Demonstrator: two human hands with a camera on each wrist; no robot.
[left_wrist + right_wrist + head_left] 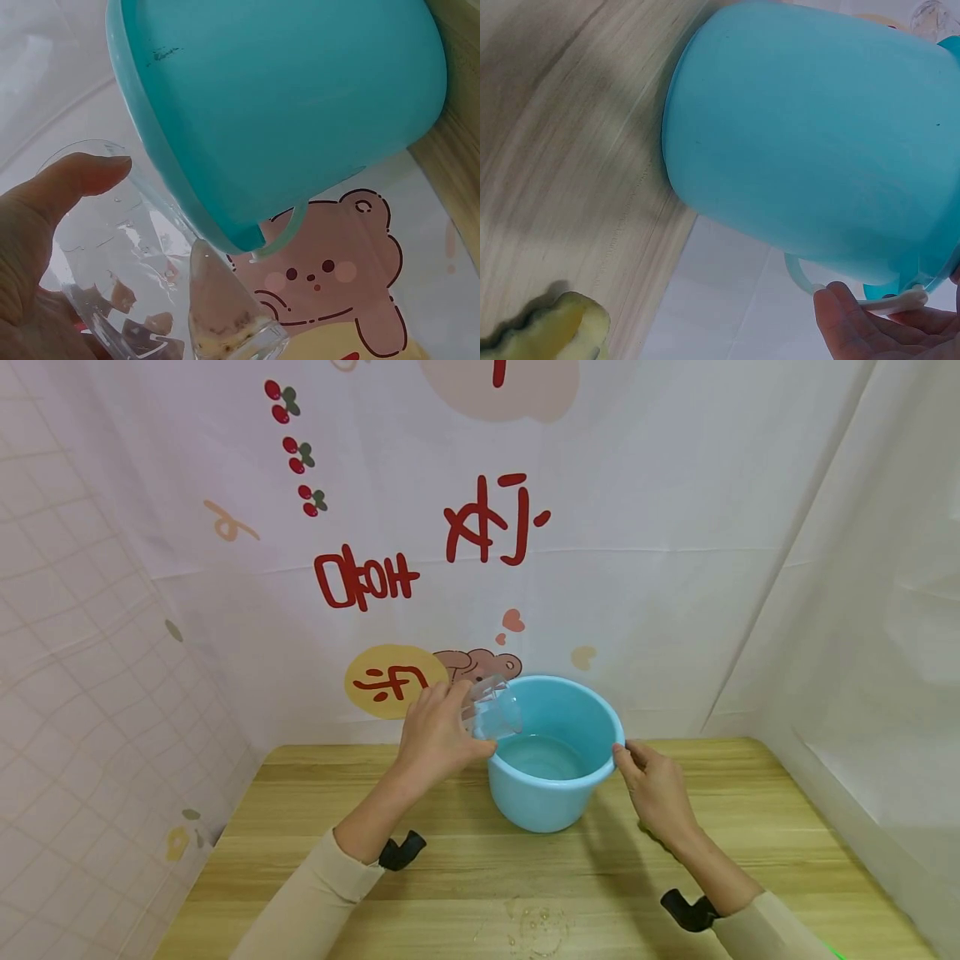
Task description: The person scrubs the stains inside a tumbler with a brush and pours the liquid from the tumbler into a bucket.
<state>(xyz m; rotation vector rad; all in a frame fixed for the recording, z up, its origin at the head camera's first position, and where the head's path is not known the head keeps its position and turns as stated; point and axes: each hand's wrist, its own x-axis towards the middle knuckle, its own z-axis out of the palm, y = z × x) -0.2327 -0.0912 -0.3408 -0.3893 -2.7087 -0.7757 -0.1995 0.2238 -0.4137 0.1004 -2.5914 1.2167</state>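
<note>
My left hand (438, 735) grips a clear glass (497, 708), tilted at the left rim of a light-blue bucket (542, 806). Seen in the left wrist view, the thumb lies along the wall of the glass (112, 217), beside the bucket (300, 97). Shallow clear water (543, 758) covers the bucket's bottom. On the bucket's right side, my right hand (660, 789) holds the rim. The right wrist view has its fingers curled at a pale handle (891, 302) by the rim. Whether liquid is leaving the glass, I cannot tell.
The bucket stands on a wood-grain table (450, 885). Water drops (538, 931) lie at its front. A yellowish object with a dark wavy edge (555, 330) lies near my right forearm. Behind the table hangs a white printed cloth (637, 568).
</note>
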